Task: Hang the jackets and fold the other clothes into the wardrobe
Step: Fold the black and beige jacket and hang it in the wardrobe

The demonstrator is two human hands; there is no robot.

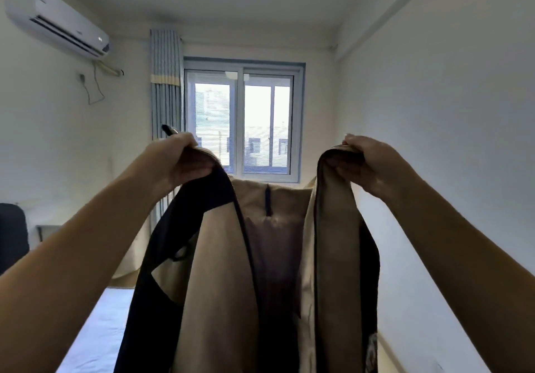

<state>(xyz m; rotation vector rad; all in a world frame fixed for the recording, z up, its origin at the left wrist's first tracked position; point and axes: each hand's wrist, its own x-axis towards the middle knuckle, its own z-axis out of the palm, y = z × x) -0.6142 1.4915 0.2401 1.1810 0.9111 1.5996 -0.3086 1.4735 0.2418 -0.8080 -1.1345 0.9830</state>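
A beige jacket (220, 271) with dark navy panels hangs open in front of me, its lining and a dark hanging loop at the collar facing me. My left hand (179, 158) grips the left front edge near the shoulder, and a thin black tip, perhaps a hanger, sticks up behind its knuckles. My right hand (367, 164) grips the right front edge at the same height. Both arms are raised and spread, so the jacket hangs upright between them. Its lower part runs out of the bottom of the view. No wardrobe is in sight.
A bed (98, 332) with a pale sheet lies below left. A window (241, 123) is straight ahead with a striped curtain (166, 88) at its left. An air conditioner (58, 22) hangs on the left wall. A dark chair (11, 236) stands far left; a white wall is at right.
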